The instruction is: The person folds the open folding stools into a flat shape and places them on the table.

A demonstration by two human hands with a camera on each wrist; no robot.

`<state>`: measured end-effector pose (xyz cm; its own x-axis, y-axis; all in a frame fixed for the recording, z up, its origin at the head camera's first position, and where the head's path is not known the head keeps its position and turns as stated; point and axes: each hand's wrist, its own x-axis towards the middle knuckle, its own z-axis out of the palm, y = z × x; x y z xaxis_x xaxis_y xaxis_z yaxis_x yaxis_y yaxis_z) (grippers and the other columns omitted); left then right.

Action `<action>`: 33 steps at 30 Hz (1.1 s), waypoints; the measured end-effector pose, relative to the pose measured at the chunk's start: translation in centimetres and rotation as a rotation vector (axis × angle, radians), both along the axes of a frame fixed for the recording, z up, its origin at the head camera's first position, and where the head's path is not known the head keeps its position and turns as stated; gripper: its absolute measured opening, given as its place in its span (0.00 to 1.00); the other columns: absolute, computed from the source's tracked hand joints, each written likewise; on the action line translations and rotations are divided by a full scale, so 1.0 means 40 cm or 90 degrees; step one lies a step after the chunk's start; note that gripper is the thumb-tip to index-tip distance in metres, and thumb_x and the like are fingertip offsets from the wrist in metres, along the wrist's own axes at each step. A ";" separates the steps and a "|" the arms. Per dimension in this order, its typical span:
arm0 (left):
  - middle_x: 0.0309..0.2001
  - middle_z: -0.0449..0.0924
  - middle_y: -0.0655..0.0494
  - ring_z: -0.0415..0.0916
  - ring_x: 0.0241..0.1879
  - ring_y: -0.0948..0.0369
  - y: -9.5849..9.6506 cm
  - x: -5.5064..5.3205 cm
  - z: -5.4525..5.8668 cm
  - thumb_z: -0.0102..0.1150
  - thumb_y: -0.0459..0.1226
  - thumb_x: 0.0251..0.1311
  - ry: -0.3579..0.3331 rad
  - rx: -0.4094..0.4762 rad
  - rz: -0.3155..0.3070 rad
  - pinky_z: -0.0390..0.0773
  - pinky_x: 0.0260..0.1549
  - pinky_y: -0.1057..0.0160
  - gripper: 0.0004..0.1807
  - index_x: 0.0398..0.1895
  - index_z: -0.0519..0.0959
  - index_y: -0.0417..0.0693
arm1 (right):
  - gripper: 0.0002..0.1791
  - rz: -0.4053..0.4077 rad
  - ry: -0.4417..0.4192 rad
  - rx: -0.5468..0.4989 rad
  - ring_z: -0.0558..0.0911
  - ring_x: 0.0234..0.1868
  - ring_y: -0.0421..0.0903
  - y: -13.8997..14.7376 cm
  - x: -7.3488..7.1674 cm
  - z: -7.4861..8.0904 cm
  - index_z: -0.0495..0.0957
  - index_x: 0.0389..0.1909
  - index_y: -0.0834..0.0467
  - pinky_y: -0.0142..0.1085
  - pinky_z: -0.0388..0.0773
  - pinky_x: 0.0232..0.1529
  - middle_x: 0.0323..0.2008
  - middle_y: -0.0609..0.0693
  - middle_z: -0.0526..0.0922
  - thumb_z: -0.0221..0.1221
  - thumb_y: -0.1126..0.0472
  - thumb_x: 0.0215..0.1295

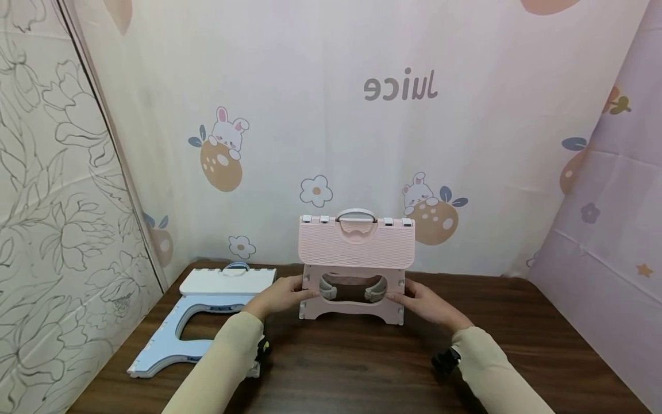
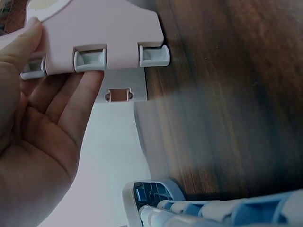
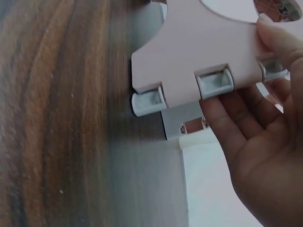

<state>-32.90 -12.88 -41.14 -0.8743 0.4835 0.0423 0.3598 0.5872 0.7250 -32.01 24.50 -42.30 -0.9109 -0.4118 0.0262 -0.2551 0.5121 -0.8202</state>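
Note:
A pink folding stool (image 1: 357,247) stands upright at the middle of the table. Its textured panel faces the head camera, with a handle (image 1: 355,215) at the top edge and an oval opening lower down. My left hand (image 1: 279,296) grips the stool's left side, thumb on the front face and fingers behind the edge. Likewise, my right hand (image 1: 426,302) holds the right side. Grey hinge pieces (image 2: 90,60) line the gripped edge in the left wrist view; the right wrist view shows matching hinges (image 3: 215,84). Part of the stool's back is hidden.
A blue and white folding stool (image 1: 170,330) lies on the table at the left, partly behind my left forearm. Dark wood forms the tabletop (image 1: 341,362). Patterned curtains (image 1: 289,115) hang behind the table and along both sides.

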 end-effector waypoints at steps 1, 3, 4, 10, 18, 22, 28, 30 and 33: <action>0.55 0.81 0.54 0.79 0.54 0.55 0.001 0.003 0.000 0.56 0.54 0.71 0.004 0.000 0.002 0.77 0.52 0.46 0.25 0.64 0.77 0.51 | 0.40 -0.006 -0.001 0.002 0.76 0.60 0.53 -0.001 0.004 0.002 0.57 0.75 0.62 0.51 0.75 0.56 0.64 0.60 0.73 0.57 0.43 0.73; 0.55 0.82 0.54 0.79 0.54 0.54 0.004 0.008 0.001 0.56 0.54 0.71 0.009 -0.002 0.008 0.77 0.52 0.47 0.25 0.63 0.77 0.51 | 0.40 -0.013 0.000 0.007 0.76 0.60 0.54 -0.004 0.013 0.007 0.57 0.75 0.63 0.51 0.75 0.56 0.64 0.60 0.72 0.56 0.43 0.73; 0.55 0.82 0.54 0.79 0.54 0.55 0.005 0.010 0.001 0.56 0.54 0.71 0.011 -0.004 0.011 0.78 0.52 0.47 0.25 0.63 0.77 0.52 | 0.40 -0.009 0.001 0.005 0.75 0.61 0.55 -0.005 0.016 0.009 0.56 0.76 0.63 0.52 0.75 0.57 0.65 0.61 0.71 0.56 0.44 0.74; 0.54 0.82 0.54 0.79 0.52 0.55 0.008 0.016 0.001 0.55 0.53 0.71 0.007 0.002 0.014 0.78 0.50 0.48 0.23 0.62 0.77 0.52 | 0.41 0.006 0.016 0.004 0.70 0.66 0.61 -0.004 0.030 0.016 0.52 0.77 0.65 0.56 0.72 0.59 0.69 0.65 0.65 0.53 0.44 0.76; 0.56 0.80 0.54 0.78 0.54 0.55 -0.006 0.018 0.003 0.55 0.55 0.71 -0.012 0.040 0.012 0.77 0.52 0.47 0.25 0.64 0.76 0.53 | 0.41 -0.021 -0.003 0.017 0.67 0.69 0.61 0.002 0.036 0.011 0.52 0.78 0.63 0.59 0.67 0.63 0.71 0.64 0.64 0.47 0.39 0.77; 0.57 0.79 0.52 0.76 0.57 0.53 -0.016 0.020 0.010 0.53 0.54 0.72 -0.017 0.074 0.019 0.75 0.54 0.45 0.25 0.64 0.75 0.49 | 0.44 -0.039 -0.025 0.014 0.64 0.70 0.64 0.000 0.039 0.017 0.49 0.78 0.64 0.62 0.62 0.65 0.72 0.66 0.62 0.43 0.35 0.77; 0.62 0.75 0.49 0.71 0.63 0.48 -0.021 0.027 0.022 0.53 0.52 0.72 -0.027 0.122 0.061 0.71 0.58 0.41 0.28 0.70 0.69 0.51 | 0.43 -0.084 -0.029 0.008 0.65 0.70 0.63 0.004 0.042 0.024 0.53 0.77 0.60 0.62 0.61 0.65 0.71 0.63 0.64 0.42 0.33 0.76; 0.65 0.71 0.47 0.68 0.66 0.46 -0.018 0.029 0.023 0.54 0.51 0.72 -0.027 0.133 0.069 0.69 0.59 0.39 0.31 0.74 0.64 0.52 | 0.39 -0.090 -0.012 0.005 0.67 0.68 0.61 0.005 0.043 0.024 0.57 0.75 0.58 0.61 0.63 0.64 0.68 0.62 0.67 0.43 0.35 0.76; 0.70 0.65 0.44 0.63 0.69 0.44 -0.013 0.033 0.022 0.55 0.49 0.72 -0.022 0.158 0.081 0.67 0.61 0.38 0.36 0.77 0.56 0.50 | 0.36 -0.088 0.010 -0.002 0.67 0.67 0.59 0.008 0.043 0.023 0.57 0.74 0.56 0.61 0.63 0.64 0.69 0.60 0.66 0.43 0.36 0.77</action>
